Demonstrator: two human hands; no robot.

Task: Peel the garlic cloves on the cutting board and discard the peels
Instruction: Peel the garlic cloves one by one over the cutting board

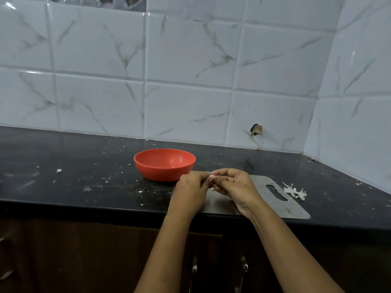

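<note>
Both hands meet in the middle, just above the near-left part of the cutting board (293, 209). It's a flat steel sheet w/ a slot handle at its right end, lying at the front edge of the black counter (84, 166). The left hand (190, 191) comes in w/ its back to the camera, fingers curled, tips pinching a small pale garlic clove (212, 177). The right hand (234, 187) is turned more palm-inward, fingers also curled, thumb and fingertips closed on the same clove from the other side. So the clove sits right btw the two sets of fingertips, held up off the board and mostly hidden by them. Only a pale bit shows at the top. A second whitish speck shows just below the fingers - can't tell if it's clove or skin.

A red bowl (163, 173) stands on the counter just behind and left of the hands, near the board's far-left corner; what's inside is hard to make out. A small heap of white peels (295, 192) lies on the counter just beside the board's right end, past the slot. Pale flecks are scattered over the counter, esp. to the left. Behind is a tiled wall (186, 70), white w/ grey veining, and one tile low down has a rough hole (256, 129). Below the counter is a dark cabinet (63, 250) w/ two metal handles (194, 269).
</note>
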